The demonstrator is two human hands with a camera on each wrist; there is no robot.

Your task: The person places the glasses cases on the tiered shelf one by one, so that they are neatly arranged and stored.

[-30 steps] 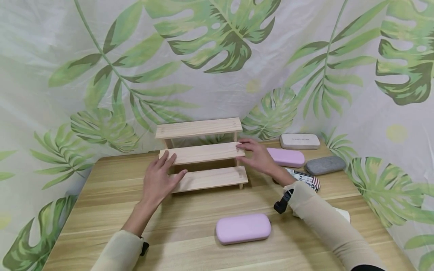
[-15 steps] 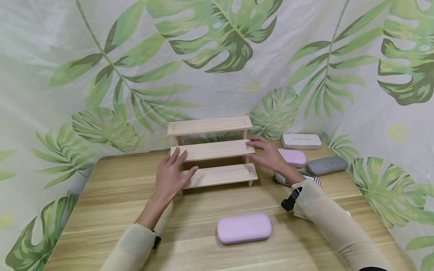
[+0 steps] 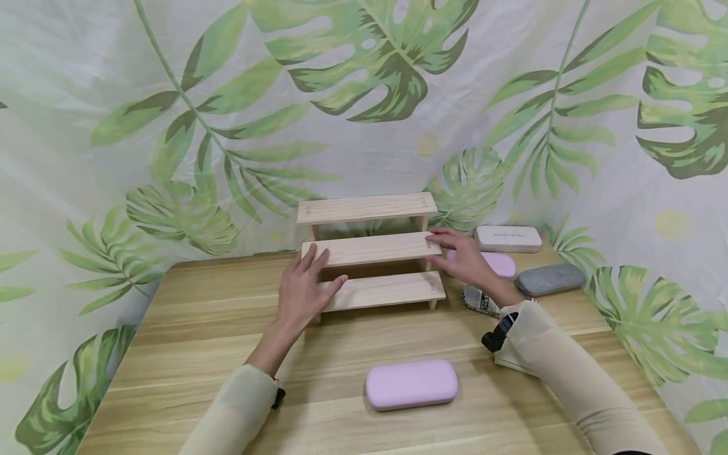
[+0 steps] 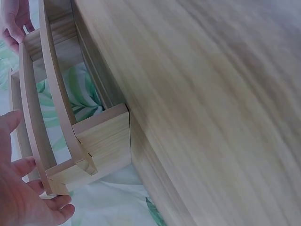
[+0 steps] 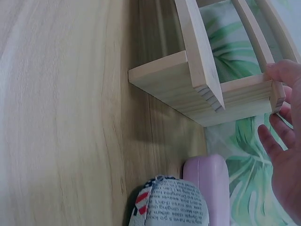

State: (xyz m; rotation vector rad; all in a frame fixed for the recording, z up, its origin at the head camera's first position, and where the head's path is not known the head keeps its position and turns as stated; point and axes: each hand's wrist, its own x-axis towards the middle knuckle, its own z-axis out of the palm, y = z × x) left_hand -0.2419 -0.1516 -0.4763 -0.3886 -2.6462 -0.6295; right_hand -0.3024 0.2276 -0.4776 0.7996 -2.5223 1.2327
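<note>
A three-tier wooden display stand [image 3: 372, 249] stands at the back of the table, its plank shelves stepping up toward the leafy cloth. My left hand [image 3: 301, 294] grips the left end of the middle shelf; in the left wrist view its fingers [image 4: 59, 207] curl around that end. At the opposite end, my right hand [image 3: 469, 260] holds the same shelf between thumb and fingers. The right wrist view shows that thumb [image 5: 282, 71] on the shelf's edge. A closed pink-purple glasses case [image 3: 412, 384] lies on the table in front of the stand.
Right of the stand lie another purple case [image 3: 500, 264], a white case [image 3: 508, 238], a grey case [image 3: 550, 279] and a newsprint-patterned case [image 5: 174, 202]. A white item [image 3: 514, 363] is partly under the right forearm. Patterned cloth [image 3: 364, 151] hangs behind the table [image 3: 216, 328].
The stand has slid to the right along the table, with both hands moving with it on the middle shelf. The front purple case has stayed in place.
</note>
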